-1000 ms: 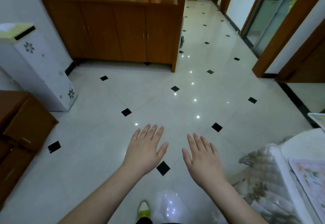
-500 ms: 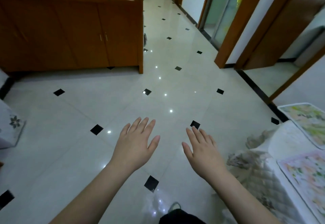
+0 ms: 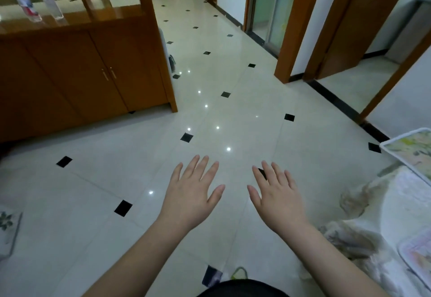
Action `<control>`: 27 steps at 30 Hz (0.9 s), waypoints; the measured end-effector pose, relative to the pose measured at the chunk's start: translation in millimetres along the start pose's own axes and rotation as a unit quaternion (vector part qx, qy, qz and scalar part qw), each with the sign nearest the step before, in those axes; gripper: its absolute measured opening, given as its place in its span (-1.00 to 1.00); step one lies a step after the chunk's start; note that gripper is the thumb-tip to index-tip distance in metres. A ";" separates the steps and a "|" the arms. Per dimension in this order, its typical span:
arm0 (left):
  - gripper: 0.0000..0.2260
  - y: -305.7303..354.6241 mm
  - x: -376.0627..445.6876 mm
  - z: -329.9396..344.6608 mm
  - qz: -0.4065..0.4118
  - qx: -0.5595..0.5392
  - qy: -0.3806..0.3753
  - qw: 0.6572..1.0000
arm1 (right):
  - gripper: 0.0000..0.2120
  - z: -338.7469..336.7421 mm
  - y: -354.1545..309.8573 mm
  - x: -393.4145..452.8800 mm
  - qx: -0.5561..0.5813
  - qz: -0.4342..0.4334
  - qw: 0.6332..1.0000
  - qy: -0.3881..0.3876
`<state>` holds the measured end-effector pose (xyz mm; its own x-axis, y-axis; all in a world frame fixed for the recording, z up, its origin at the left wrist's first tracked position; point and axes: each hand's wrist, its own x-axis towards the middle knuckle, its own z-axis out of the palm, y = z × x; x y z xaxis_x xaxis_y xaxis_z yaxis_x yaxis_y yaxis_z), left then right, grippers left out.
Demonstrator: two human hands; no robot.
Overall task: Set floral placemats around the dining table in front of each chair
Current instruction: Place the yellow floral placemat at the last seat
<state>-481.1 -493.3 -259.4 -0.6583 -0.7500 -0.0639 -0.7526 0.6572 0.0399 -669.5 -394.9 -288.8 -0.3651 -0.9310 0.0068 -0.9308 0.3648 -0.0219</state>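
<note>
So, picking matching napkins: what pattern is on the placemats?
Pastel floral print on the placemats, white-bordered; head view.

Cloth-covered table (image 3: 405, 205) (right edge) bears two floral placemats (image 3: 414, 151).

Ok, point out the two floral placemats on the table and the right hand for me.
far placemat (image 3: 414, 151), head view, on its floral print near the white border
near placemat (image 3: 419, 256), head view, on its pinkish printed face
right hand (image 3: 279, 200), head view, on the back of the hand

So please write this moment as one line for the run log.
left hand: open, empty | right hand: open, empty | placemats: on table at right, untouched
</note>
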 end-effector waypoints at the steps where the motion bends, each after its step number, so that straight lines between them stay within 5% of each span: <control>1: -0.12 4.2 15.8 -3.2 0.001 0.005 -0.006 1.000 | -0.43 -1.6 7.3 13.0 0.002 0.004 1.000 -0.001; 7: -0.32 25.7 94.7 -11.0 0.006 0.004 -0.009 1.000 | -0.44 -5.9 45.0 78.7 0.017 0.013 1.000 0.013; 14: -0.28 32.6 173.4 -5.2 0.046 -0.002 -0.041 0.998 | -0.45 -8.1 73.9 133.9 0.036 0.065 0.997 0.023; 27: -0.38 15.4 366.1 -25.7 0.153 0.001 0.020 0.988 | -0.30 -26.5 117.6 270.6 -0.009 0.173 0.985 0.018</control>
<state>-734.1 -759.6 -256.5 -0.8549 -0.5187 -0.0108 -0.5186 0.8536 0.0487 -878.2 -603.5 -263.0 -0.6607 -0.7497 0.0372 -0.7505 0.6608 -0.0122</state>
